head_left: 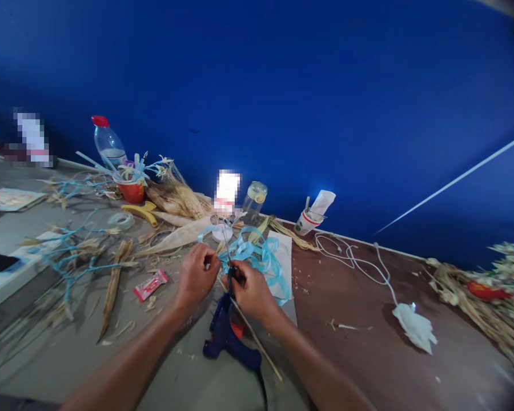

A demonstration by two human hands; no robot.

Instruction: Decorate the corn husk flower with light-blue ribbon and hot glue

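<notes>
My right hand is closed around the dark handles of a pair of scissors, whose thin blades point up and away. Just left of the blades, my left hand has its fingers pinched together; what lies between them is too small to make out. Loops of light blue ribbon lie heaped behind and beside both hands. Below them rests a dark blue glue gun with its cable running toward me. A thin straw-coloured stick slants from the hands down past the glue gun.
Blue-wrapped branches, a dry husk strip and a pink wrapper lie at left. Toward the wall stand a red cup, a bottle, a glass jar and a white cup. A white cable lies right.
</notes>
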